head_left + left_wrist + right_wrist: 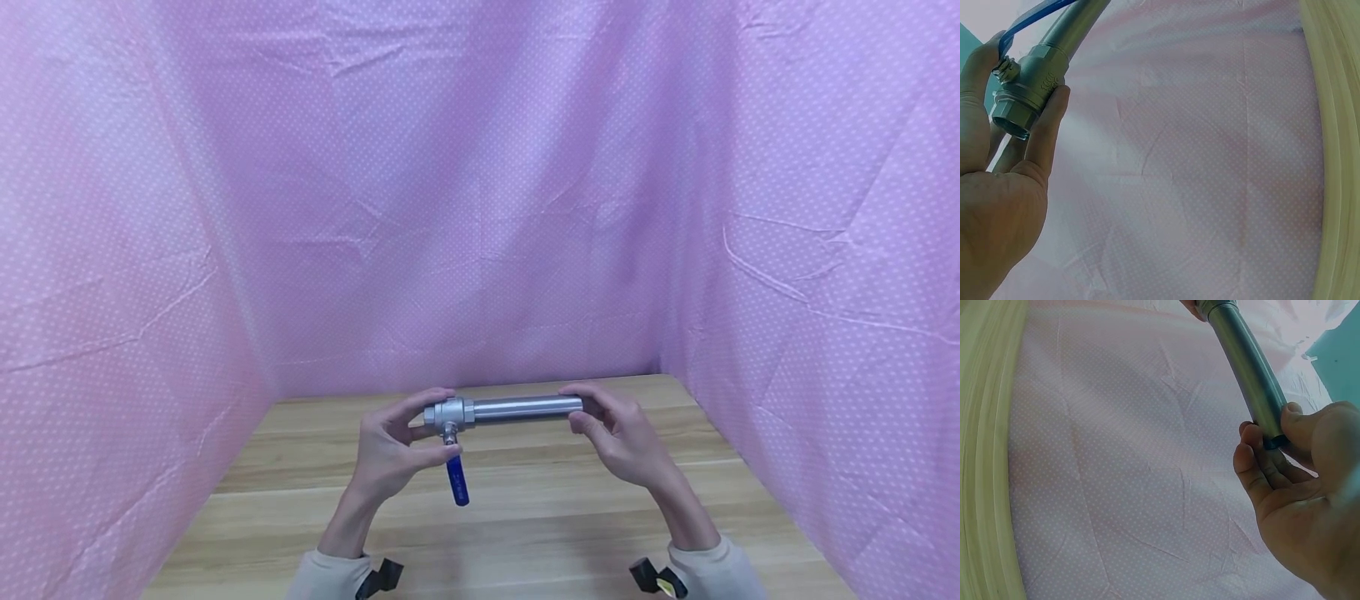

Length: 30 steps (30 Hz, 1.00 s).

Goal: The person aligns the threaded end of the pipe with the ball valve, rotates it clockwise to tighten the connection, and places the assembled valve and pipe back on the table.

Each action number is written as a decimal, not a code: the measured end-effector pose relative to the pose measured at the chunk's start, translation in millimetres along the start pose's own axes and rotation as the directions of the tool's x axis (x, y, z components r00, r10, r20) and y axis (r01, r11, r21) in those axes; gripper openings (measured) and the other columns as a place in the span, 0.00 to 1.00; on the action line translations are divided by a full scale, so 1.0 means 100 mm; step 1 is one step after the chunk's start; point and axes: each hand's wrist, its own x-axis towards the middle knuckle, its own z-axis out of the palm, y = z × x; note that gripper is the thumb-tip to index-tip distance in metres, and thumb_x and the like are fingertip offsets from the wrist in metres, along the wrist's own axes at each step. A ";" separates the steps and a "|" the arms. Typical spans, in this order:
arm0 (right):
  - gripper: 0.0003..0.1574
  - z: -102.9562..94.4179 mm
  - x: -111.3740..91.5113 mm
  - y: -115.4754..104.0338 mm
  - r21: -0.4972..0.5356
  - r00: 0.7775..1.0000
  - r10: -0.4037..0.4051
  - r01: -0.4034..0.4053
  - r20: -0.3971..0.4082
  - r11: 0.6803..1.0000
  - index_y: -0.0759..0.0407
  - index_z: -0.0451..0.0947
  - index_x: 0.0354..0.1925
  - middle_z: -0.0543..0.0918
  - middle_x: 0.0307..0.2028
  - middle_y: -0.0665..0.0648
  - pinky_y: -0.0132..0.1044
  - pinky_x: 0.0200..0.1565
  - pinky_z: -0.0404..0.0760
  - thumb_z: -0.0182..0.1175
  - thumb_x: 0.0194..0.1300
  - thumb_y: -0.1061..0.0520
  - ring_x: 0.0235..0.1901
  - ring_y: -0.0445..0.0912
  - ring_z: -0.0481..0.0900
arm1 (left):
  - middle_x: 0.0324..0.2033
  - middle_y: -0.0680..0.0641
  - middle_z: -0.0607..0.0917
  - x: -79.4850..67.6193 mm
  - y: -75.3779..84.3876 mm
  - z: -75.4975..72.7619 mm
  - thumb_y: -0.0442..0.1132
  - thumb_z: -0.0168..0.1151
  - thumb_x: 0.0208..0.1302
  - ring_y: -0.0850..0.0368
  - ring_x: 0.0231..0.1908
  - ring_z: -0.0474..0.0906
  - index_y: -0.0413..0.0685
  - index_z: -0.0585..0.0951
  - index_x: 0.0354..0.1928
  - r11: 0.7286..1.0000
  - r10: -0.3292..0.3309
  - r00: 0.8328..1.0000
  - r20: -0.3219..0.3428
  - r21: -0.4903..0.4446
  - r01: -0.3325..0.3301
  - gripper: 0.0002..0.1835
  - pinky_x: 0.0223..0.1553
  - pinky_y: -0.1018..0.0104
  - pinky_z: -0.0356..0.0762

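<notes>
A silver ball valve (452,413) with a blue lever handle (457,480) is held up over the table, joined in line with a straight metal pipe (525,407). My left hand (386,450) grips the valve body, its thumb lying against the top of the lever. At the pipe's far right end, my right hand (622,433) pinches the tube between thumb and fingers. In the left wrist view the open hexagonal end of the valve (1015,115) faces the palm. The right wrist view shows the pipe's dark open end (1275,442) close to the fingers.
The wooden table (510,517) lies beneath both hands. Pink dotted cloth (465,208) hangs at the back and along both sides, bounding the workspace. Dark wrist-worn mounts (390,573) sit by the sleeves.
</notes>
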 end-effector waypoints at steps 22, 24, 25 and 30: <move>0.23 0.07 -0.09 0.34 -0.053 0.941 0.282 -0.277 0.188 0.959 0.68 0.85 0.63 0.92 0.43 0.58 0.24 0.52 0.93 0.73 0.72 0.69 0.41 0.34 0.86 | 0.61 0.29 0.91 -0.09 -0.39 -0.12 0.25 0.86 0.54 0.60 0.55 0.93 0.37 0.88 0.64 0.944 -0.324 0.946 0.007 0.072 0.323 0.33 0.61 0.59 0.97; 0.22 0.07 -0.11 0.39 -0.059 0.923 0.319 -0.313 0.217 0.948 0.68 0.85 0.63 0.93 0.47 0.60 0.25 0.57 0.93 0.74 0.73 0.67 0.44 0.36 0.88 | 0.62 0.30 0.91 -0.11 -0.45 -0.13 0.27 0.87 0.55 0.56 0.56 0.94 0.39 0.88 0.65 0.922 -0.381 0.925 0.016 0.081 0.378 0.33 0.60 0.59 0.98; 0.22 0.07 -0.11 0.42 -0.061 0.914 0.332 -0.327 0.232 0.943 0.68 0.86 0.63 0.94 0.49 0.60 0.26 0.58 0.93 0.74 0.73 0.67 0.44 0.36 0.89 | 0.62 0.30 0.90 -0.12 -0.48 -0.14 0.28 0.87 0.55 0.53 0.56 0.94 0.40 0.88 0.66 0.910 -0.409 0.912 0.022 0.083 0.406 0.34 0.60 0.59 0.98; 0.21 0.11 -0.17 0.59 -0.082 0.881 0.367 -0.359 0.300 0.930 0.66 0.86 0.61 0.93 0.49 0.62 0.28 0.53 0.95 0.74 0.72 0.66 0.46 0.37 0.89 | 0.65 0.31 0.89 -0.18 -0.68 -0.17 0.33 0.88 0.57 0.39 0.61 0.93 0.42 0.87 0.68 0.854 -0.519 0.852 0.067 0.091 0.512 0.34 0.60 0.60 0.97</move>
